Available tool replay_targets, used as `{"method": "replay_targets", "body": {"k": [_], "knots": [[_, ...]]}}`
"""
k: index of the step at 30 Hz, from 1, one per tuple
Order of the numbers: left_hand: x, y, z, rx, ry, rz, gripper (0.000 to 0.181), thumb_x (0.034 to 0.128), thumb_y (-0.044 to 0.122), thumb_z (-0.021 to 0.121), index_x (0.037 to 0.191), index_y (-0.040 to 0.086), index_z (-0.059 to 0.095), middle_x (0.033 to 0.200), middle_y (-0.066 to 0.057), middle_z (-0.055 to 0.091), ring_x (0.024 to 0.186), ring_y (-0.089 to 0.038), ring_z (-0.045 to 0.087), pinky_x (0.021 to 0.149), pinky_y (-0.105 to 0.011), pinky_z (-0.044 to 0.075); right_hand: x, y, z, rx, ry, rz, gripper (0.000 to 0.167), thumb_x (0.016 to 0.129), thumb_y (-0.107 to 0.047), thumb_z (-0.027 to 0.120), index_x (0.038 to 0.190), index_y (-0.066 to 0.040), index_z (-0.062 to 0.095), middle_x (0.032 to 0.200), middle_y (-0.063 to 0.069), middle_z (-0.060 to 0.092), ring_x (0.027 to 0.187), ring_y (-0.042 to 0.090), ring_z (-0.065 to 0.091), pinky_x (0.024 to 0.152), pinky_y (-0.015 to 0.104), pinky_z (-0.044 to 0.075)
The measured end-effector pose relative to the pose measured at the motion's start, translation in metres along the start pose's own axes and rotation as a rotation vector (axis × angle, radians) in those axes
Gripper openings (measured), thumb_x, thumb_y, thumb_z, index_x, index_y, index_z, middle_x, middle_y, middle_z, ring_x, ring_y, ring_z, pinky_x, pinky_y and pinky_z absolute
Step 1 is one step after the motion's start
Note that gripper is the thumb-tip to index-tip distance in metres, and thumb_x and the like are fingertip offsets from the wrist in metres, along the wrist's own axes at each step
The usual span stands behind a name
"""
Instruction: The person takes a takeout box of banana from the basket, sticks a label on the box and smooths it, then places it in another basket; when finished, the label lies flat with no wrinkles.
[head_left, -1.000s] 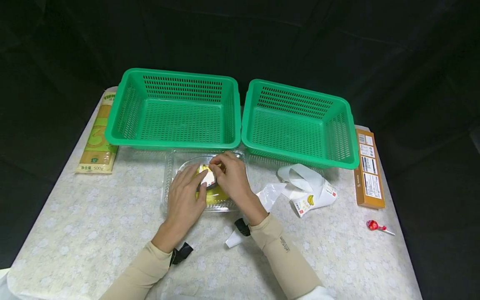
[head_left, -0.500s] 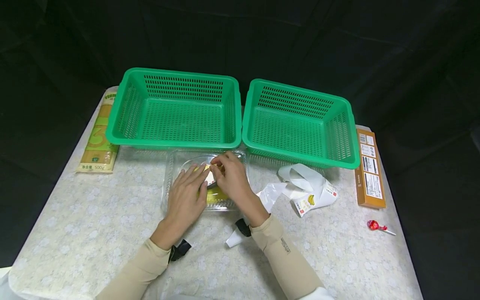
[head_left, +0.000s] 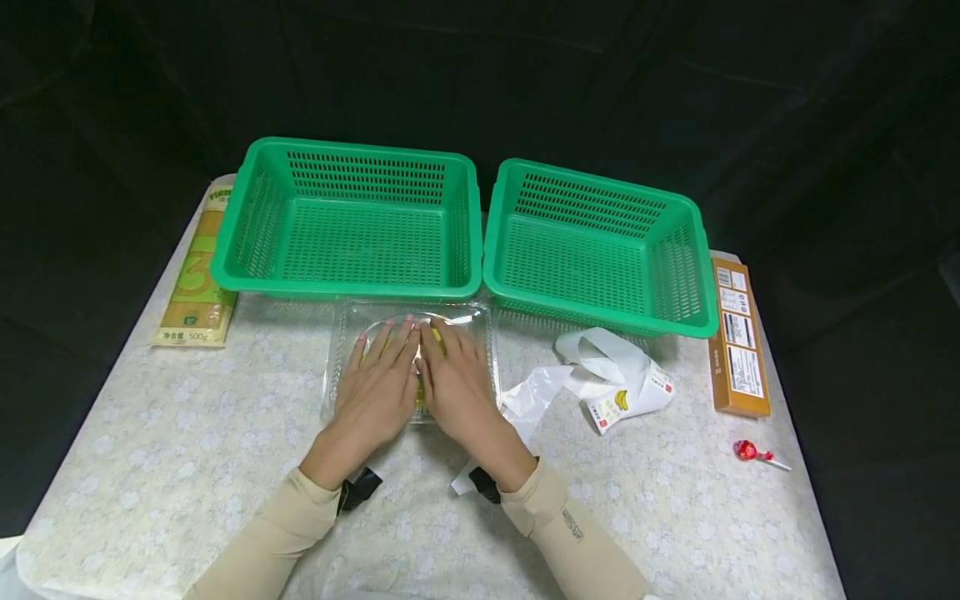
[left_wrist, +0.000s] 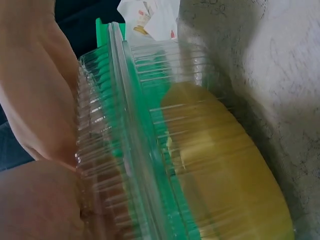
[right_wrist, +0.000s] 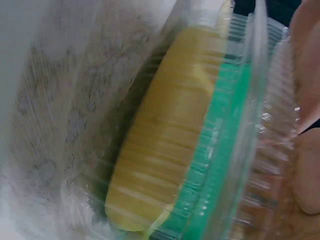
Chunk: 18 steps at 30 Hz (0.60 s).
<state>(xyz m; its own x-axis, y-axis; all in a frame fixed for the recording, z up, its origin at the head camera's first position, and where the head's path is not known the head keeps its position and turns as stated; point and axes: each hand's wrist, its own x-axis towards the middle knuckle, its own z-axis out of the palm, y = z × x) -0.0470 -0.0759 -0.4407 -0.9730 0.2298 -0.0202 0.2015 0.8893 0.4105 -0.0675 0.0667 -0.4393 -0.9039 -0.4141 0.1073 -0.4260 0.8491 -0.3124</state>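
Note:
A clear plastic box [head_left: 334,367] lies on the table in front of the left basket. Through its ribbed wall a yellow, rounded thing [left_wrist: 220,165] shows in the left wrist view, and the same yellow thing [right_wrist: 157,130] in the right wrist view. My left hand [head_left: 377,387] rests palm down on the lid with its fingers extended. Beside it my right hand [head_left: 459,379] lies flat on the lid too, the two nearly touching at the thumbs. Both hands cover most of the contents.
Two green baskets [head_left: 345,292] [head_left: 600,321] stand along the back. A yellow noodle packet [head_left: 193,283] lies at the left, an orange box [head_left: 738,342] at the right. Nearby are a white banana-printed label strip [head_left: 637,400], crumpled clear film [head_left: 536,396] and a red lollipop [head_left: 746,451].
My right hand has let its bent fingers straighten and has come down flat on the box lid. The left hand has moved slightly up and spread over the lid.

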Motion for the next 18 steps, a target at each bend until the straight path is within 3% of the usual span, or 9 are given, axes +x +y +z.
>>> {"method": "replay_targets", "body": {"k": [5,12,18], "knots": [[0.002,-0.001,0.001,0.003,-0.017,-0.003,0.056,0.1060,0.026,0.035,0.158,0.009,0.030,0.168,-0.006,0.022,0.157,-0.031,0.019,0.126,-0.059,0.013,-0.013,0.003,-0.004,-0.031,-0.040,-0.021,0.047,0.108,-0.031,0.042,0.151,-0.011,0.047,0.162,0.004,0.038,0.151,0.036,0.034,0.119,0.054,0.035],[0.000,-0.002,0.005,0.005,-0.008,-0.005,0.055,0.1065,0.028,0.034,0.158,0.011,0.030,0.169,-0.005,0.022,0.157,-0.031,0.019,0.126,-0.061,0.010,-0.033,0.006,-0.005,-0.043,-0.070,-0.058,0.048,0.110,-0.034,0.033,0.151,-0.012,0.046,0.161,0.003,0.040,0.152,0.033,0.033,0.123,0.052,0.031],[0.002,-0.001,0.004,0.019,0.015,0.008,0.054,0.1067,0.029,0.035,0.158,0.014,0.031,0.168,-0.005,0.023,0.157,-0.031,0.021,0.126,-0.061,0.012,-0.050,0.004,-0.010,0.018,-0.108,-0.064,0.051,0.108,-0.038,0.040,0.153,-0.014,0.043,0.161,0.001,0.039,0.153,0.032,0.030,0.124,0.054,0.027]]}}
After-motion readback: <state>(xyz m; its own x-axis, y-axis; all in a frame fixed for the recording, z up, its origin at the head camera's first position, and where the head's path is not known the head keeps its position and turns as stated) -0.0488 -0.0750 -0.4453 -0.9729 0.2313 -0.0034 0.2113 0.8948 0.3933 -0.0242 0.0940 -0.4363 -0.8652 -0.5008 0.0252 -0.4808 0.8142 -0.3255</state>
